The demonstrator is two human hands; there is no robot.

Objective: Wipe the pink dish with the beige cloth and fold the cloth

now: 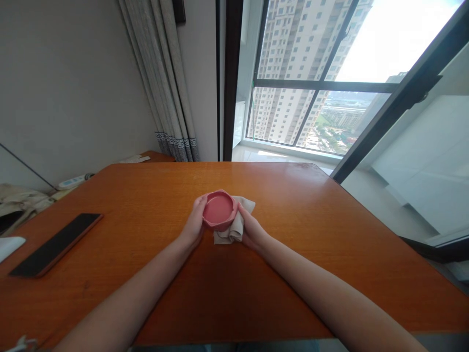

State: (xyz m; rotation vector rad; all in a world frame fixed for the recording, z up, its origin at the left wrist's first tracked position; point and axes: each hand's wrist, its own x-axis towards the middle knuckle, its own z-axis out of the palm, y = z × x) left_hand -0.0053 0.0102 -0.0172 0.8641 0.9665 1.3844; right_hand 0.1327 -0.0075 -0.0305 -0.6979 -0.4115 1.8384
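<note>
Between my two hands, over the middle of the wooden table (154, 195), is a small pink dish (219, 208) with a wavy, many-sided rim. Its hollow faces up toward me. My left hand (194, 220) grips the dish's left side, thumb near the rim. A folded beige cloth (230, 234) is bunched under and behind the dish's right side. My right hand (251, 227) is closed on that cloth, its thumb against the dish's right edge. The fingers beneath the dish and cloth are hidden.
A long dark slab with a reddish edge (56, 244) lies on the table's left part. Near the left edge are a white object (10, 247), a power strip (75, 181) and crumpled fabric (20, 203). A curtain (161, 78) and large window (315, 83) stand beyond.
</note>
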